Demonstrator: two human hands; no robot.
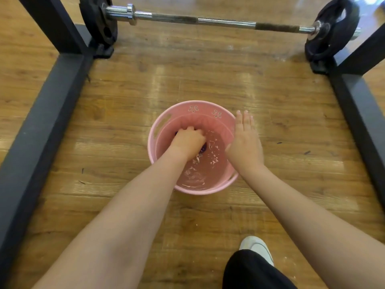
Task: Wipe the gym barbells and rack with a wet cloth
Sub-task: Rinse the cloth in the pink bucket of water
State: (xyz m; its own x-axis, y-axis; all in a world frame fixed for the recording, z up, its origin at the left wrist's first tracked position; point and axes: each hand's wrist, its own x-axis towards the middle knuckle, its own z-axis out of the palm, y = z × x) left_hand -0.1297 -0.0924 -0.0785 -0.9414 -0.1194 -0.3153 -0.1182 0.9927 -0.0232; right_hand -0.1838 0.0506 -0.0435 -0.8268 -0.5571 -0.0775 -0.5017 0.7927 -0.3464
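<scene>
Right now the left hand (188, 140) is down in the water of the pink bucket (164, 122), fingers curled round a dark cloth (203, 148) that barely shows beneath it. Flat and holding nothing, the right hand (245, 142) steadies the rim at three o'clock. Soak it through, then wring hard with both hands over the bucket; the barbell (225, 22) waits at twelve o'clock between the rack (52, 84) legs.
</scene>
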